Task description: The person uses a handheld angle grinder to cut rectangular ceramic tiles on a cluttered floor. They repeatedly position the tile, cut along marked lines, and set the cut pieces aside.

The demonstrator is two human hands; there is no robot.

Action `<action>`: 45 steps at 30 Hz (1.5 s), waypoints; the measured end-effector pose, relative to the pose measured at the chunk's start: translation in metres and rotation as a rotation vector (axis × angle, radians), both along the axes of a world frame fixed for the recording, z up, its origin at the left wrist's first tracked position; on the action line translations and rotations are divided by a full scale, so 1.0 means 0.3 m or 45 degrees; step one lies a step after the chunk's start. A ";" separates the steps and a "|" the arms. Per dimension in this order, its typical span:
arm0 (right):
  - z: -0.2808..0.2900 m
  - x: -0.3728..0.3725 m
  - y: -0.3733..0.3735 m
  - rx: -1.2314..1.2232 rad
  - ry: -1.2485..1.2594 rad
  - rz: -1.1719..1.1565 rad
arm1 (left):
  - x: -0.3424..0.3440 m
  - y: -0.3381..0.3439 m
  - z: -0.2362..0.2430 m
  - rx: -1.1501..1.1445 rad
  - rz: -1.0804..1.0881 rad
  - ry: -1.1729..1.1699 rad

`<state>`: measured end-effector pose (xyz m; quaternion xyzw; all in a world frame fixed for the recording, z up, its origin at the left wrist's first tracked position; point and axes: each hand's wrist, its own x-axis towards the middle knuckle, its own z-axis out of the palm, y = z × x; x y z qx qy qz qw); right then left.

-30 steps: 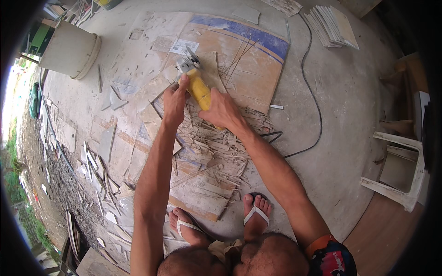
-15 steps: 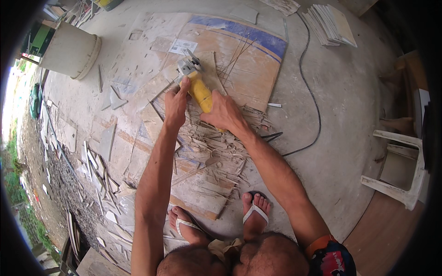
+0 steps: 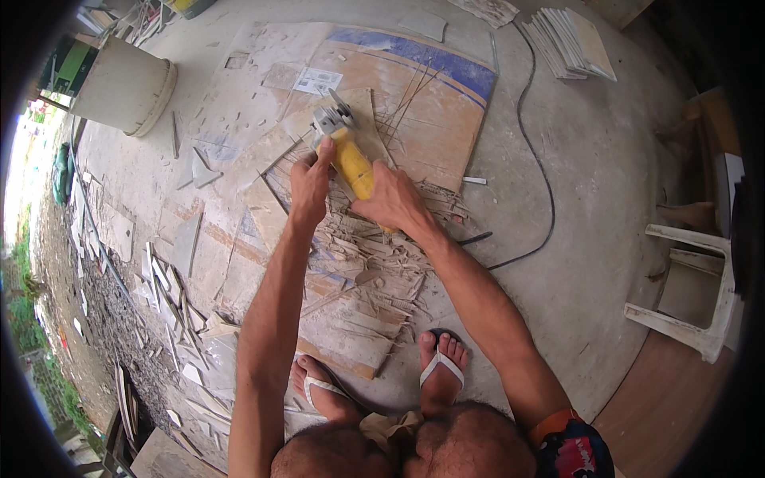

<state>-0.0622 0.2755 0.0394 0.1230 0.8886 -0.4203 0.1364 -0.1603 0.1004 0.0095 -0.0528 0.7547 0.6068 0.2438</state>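
Observation:
A yellow angle grinder (image 3: 353, 169) with a grey metal head and a disc is held between both my hands. My right hand (image 3: 390, 197) is wrapped around the rear of its body. Near the head, my left hand (image 3: 311, 182) grips the grinder's side, the thumb lying along it. Under the disc lies a beige tile (image 3: 361, 102), dusty and partly hidden by the tool. Thin cut strips and shards (image 3: 370, 259) are heaped below the grinder, between it and my feet.
Dusty cardboard (image 3: 446, 119) with a blue band covers the floor. A black cable (image 3: 550, 179) curves along the right. Tiles (image 3: 567, 44) are stacked at the far right, a white bucket (image 3: 127, 88) stands far left, and a white stool (image 3: 685, 287) lies right. Broken pieces (image 3: 171, 307) litter the left.
The grinder and both my hands have shifted slightly right along the tile. My grip looks the same.

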 end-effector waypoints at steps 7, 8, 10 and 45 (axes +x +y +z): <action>-0.010 0.023 -0.004 0.019 0.010 0.014 | 0.039 0.013 -0.003 0.157 0.044 0.090; -0.010 0.026 -0.001 0.020 0.011 0.014 | 0.040 0.014 0.000 0.135 0.037 0.083; -0.010 0.032 0.002 0.022 0.011 0.012 | 0.045 0.017 0.005 0.104 0.029 0.071; -0.012 0.138 0.017 -0.022 0.029 -0.055 | 0.151 0.044 -0.004 0.154 0.095 0.143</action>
